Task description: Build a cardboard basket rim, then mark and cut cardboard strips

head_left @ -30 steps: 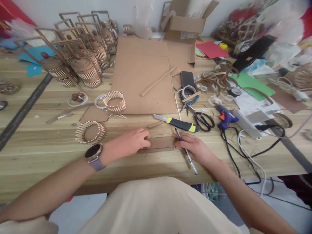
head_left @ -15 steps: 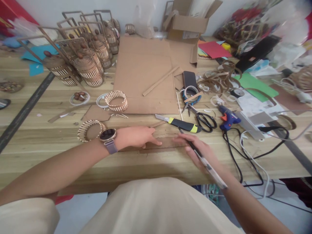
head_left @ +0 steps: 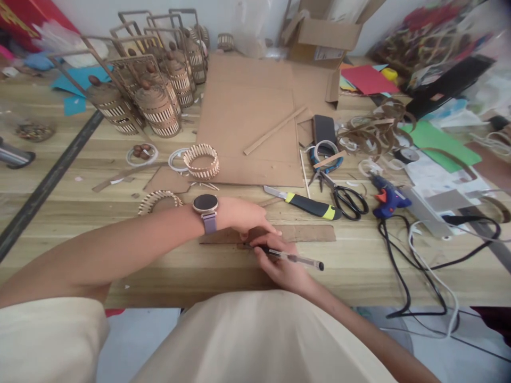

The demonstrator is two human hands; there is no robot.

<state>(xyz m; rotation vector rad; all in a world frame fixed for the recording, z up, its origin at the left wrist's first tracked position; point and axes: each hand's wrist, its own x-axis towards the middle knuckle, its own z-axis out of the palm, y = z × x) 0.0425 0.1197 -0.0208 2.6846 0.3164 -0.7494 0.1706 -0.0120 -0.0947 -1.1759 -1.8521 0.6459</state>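
My right hand grips a pen with a clear barrel and black grip, its tip at the lower edge of a brown cardboard strip. The strip lies flat along the near part of the table, and a second thin brown piece shows partly below it. Stretched over the strip, my left hand presses it down with extended fingers, the fingertips close to my right hand. Behind my left wrist, a slatted ring is partly hidden. A utility knife lies just beyond the strip.
Scissors and a blue glue gun with looping cords lie on the right. A large cardboard sheet spans the middle. Several lantern-like slatted containers stand back left. Another slatted ring sits by the sheet.
My right hand has moved left with the pen, from the strip's right end to beside my left fingertips. My left hand has shifted slightly right. The camera view has shifted a little.
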